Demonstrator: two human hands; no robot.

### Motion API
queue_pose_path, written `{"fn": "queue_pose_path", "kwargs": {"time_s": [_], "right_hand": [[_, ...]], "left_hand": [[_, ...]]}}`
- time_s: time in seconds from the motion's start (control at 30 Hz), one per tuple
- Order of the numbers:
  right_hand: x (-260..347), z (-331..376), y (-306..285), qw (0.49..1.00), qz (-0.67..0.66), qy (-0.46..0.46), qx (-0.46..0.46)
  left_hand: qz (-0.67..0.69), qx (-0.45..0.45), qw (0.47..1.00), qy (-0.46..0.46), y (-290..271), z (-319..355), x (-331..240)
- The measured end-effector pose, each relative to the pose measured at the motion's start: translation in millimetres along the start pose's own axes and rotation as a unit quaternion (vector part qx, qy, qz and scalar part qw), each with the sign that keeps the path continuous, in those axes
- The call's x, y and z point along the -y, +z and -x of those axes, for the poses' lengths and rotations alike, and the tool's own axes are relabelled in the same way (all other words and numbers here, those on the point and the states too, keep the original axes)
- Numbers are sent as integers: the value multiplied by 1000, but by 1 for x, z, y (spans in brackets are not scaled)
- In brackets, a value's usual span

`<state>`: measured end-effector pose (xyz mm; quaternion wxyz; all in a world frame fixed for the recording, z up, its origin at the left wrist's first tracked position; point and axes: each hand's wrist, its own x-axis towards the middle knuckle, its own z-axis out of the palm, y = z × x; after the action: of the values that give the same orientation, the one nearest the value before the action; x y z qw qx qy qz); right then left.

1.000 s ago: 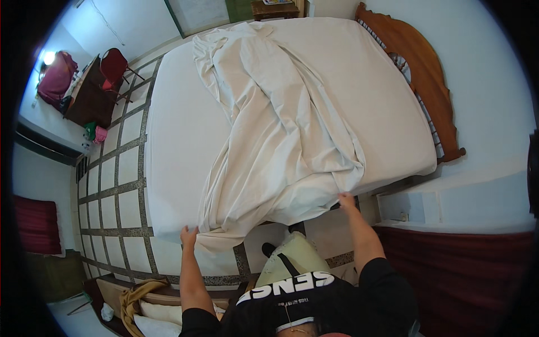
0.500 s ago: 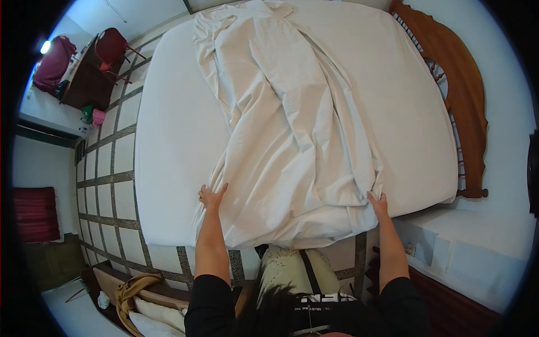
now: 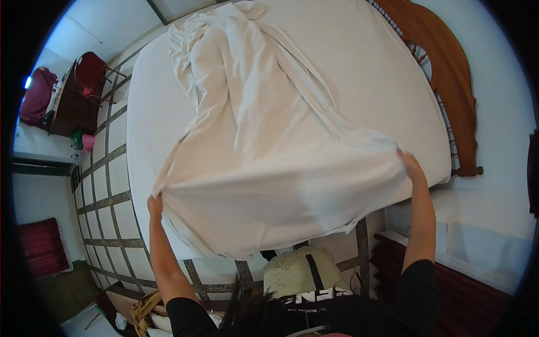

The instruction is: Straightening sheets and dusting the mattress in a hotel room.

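Note:
A white bed sheet (image 3: 247, 185) lies loose over the bed, its far part bunched in long folds and its near part stretched between my hands. My left hand (image 3: 155, 205) is closed on the sheet's left edge, beside the left side of the mattress. On the right, my right hand (image 3: 410, 163) grips the other edge, slightly smeared by motion. From there the near end of the cloth hangs toward me. Beneath it is the mattress (image 3: 359, 73), covered in white.
A carved wooden headboard (image 3: 455, 84) stands along the bed's right side. Tiled floor (image 3: 115, 174) runs along the left. Farther left are a red chair (image 3: 90, 73), a dark desk (image 3: 76, 109) and a pink bin (image 3: 88, 142). A wooden bench with cloths (image 3: 146, 312) sits at lower left.
Both hands have moved apart, the left one outward to the left and the right one up and to the right. The near part of the sheet has spread wider and its creases have smoothed.

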<state>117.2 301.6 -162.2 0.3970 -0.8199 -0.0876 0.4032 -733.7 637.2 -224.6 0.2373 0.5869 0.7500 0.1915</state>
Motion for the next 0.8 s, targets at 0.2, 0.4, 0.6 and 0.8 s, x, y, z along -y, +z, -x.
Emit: {"fn": "queue_pose_path", "kwargs": {"time_s": [0.2,0.4,0.6,0.8], "right_hand": [[56,-77,102,982,-142,-108,-65],[-72,-33,130,942,297,-121,-97],[-189,72,160,947,154,274,65],[-195,77,175,942,-40,327,68]], "left_hand": [[236,-118,940,-217,43,-48,-51],[33,-88,995,23,102,15,-29],[-21,-59,995,83,139,190,20],[140,37,977,-155,149,283,64]]}}
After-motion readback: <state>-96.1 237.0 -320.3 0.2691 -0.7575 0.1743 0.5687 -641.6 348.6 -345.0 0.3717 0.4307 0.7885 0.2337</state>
